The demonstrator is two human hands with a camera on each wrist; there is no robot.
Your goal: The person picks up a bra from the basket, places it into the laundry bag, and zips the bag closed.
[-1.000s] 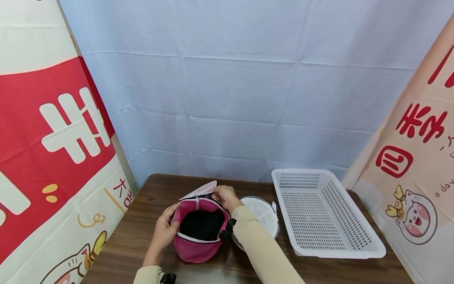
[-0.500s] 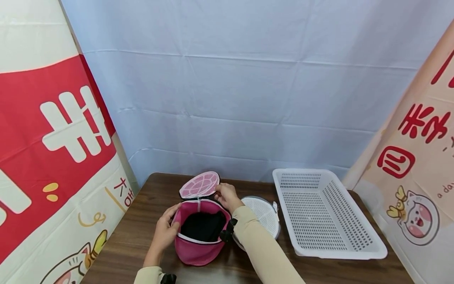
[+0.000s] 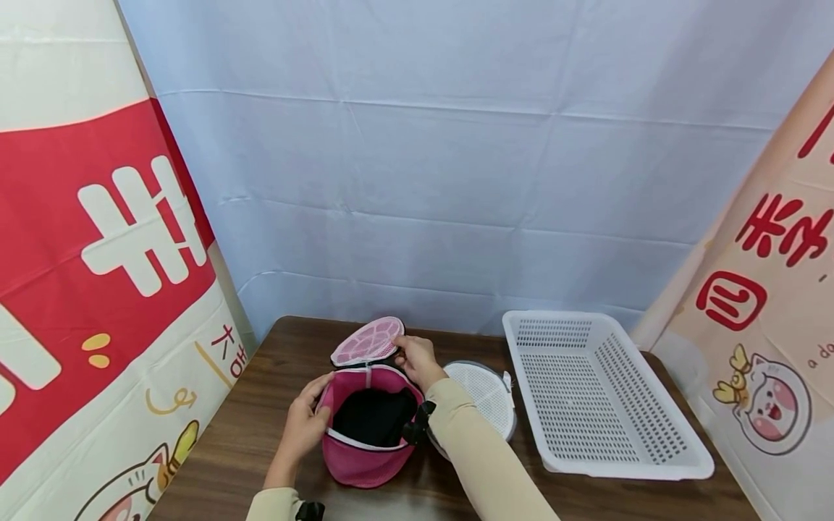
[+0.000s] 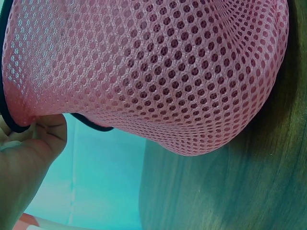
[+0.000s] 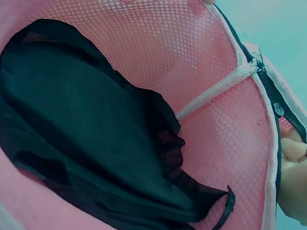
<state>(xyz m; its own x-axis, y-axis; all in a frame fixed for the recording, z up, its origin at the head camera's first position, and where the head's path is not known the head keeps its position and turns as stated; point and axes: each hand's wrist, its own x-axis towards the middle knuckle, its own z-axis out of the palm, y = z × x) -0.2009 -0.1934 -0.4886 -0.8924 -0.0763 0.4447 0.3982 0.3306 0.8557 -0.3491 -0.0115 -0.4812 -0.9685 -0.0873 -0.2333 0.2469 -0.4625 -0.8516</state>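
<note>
A pink mesh laundry bag (image 3: 366, 469) stands unzipped on the table, its round lid (image 3: 367, 342) folded back behind the opening. Inside lies a black garment (image 5: 91, 115) with a ruffled edge and a thin strap, filling the bottom. My left hand (image 3: 306, 416) pinches the left side of the rim, thumb on the inner side; the left wrist view shows the bag's outer mesh (image 4: 182, 72) beside that hand. With curled fingers my right hand (image 3: 418, 360) grips the edge near the lid's right side, by the black zip (image 5: 271, 86). Its fingertips are partly hidden.
A flat round white mesh bag (image 3: 481, 394) with a grey edge lies right of the pink bag, partly under my right sleeve (image 3: 482, 449). Farther right sits a white plastic basket (image 3: 544, 434). Cloth hangings (image 3: 417, 181) enclose the wooden table (image 3: 234, 434).
The lid has swung back from nearly edge-on until its pink inner face shows, and has tilted slightly since. Both hands keep their hold with little movement.
</note>
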